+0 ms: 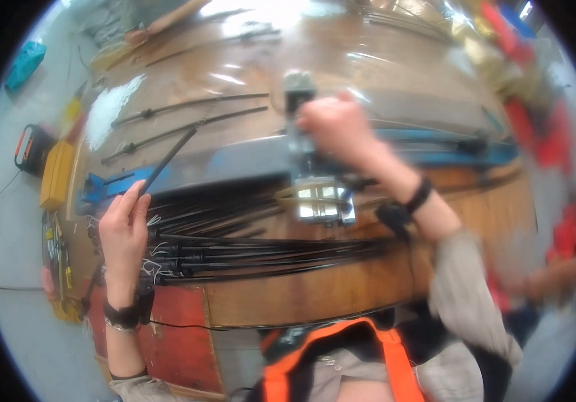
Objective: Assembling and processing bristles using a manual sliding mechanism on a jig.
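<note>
Black rod [167,155] is sitting pinched in the left hand [125,231], slanting up over the wooden table [314,295], while the right hand [338,127] is closing on the metal clamp [299,94], so holding both steady is looking wise.

Glossy brown wooden desk [368,87]; bundle of thin black rods [261,254] along its near edge; yellow rectangular box [56,175] at left edge; teal bag [24,62] on grey floor [6,234]; red-and-yellow clutter [529,87], blurred, far right.
</note>
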A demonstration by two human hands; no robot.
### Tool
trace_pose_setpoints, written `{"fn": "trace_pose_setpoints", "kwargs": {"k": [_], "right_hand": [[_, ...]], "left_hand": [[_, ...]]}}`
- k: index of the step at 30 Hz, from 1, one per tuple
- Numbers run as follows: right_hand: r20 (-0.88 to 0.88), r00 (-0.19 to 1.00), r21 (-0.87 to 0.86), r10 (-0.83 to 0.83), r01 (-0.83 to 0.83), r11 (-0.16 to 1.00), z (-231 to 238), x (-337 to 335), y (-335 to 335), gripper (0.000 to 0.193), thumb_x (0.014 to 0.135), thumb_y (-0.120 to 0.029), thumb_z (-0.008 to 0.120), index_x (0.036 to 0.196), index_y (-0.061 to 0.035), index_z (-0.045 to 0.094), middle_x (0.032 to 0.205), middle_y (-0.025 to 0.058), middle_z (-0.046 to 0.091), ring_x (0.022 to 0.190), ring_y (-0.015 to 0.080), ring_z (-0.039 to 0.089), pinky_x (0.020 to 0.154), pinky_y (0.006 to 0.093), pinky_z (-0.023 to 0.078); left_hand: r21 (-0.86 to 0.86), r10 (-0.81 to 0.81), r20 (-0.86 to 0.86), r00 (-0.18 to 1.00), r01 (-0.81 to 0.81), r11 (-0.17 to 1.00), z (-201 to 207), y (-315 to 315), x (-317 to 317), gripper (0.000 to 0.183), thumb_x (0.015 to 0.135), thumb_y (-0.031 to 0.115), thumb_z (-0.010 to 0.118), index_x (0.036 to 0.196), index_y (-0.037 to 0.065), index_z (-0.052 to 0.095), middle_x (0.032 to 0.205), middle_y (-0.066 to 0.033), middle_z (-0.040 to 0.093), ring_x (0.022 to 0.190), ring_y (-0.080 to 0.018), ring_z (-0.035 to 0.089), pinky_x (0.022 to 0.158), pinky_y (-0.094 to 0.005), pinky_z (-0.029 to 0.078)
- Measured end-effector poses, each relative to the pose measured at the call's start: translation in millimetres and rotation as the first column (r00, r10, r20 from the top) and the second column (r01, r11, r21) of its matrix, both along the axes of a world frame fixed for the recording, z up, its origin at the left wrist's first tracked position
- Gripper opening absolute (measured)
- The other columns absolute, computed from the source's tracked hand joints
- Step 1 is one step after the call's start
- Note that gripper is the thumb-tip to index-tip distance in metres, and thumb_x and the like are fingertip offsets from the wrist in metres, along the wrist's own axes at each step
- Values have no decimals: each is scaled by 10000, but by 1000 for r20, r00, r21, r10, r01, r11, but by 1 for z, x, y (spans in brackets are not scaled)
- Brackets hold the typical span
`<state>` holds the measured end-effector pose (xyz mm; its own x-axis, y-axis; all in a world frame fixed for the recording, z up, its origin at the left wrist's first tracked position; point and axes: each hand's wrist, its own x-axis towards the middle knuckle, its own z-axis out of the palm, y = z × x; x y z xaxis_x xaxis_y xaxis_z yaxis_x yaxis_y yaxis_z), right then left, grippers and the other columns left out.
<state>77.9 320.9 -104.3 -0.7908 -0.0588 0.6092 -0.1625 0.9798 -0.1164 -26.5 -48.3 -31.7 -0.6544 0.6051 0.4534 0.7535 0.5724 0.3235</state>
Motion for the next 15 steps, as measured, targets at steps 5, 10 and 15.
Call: {"fn": "trace_pose_setpoints", "kwargs": {"k": [5,10,15], "right_hand": [[-46,984,148,-174,179,973,-23,115,106,104,792,-12,619,828,-109,626,760,56,646,793,256,624,828,420,410],[-75,894,295,-441,443,847,-10,190,166,60,782,-49,621,802,-105,629,800,55,656,838,275,611,880,404,411],[-147,902,154,-405,425,892,-26,206,186,64,866,-85,599,851,-27,622,806,164,609,798,356,576,742,442,448]], "left_hand": [[-88,-7,-14,1000,6,996,-16,-8,-23,239,920,119,631,1153,79,666,764,-140,596,631,-268,556,592,-348,441],[-260,-226,-52,973,205,943,-38,65,-21,219,865,137,666,1079,167,695,772,-143,596,707,-352,616,604,-423,501],[-122,-456,-119,882,443,888,-64,160,-22,108,890,214,648,921,111,657,739,-128,585,696,-348,618,600,-440,504]]}}
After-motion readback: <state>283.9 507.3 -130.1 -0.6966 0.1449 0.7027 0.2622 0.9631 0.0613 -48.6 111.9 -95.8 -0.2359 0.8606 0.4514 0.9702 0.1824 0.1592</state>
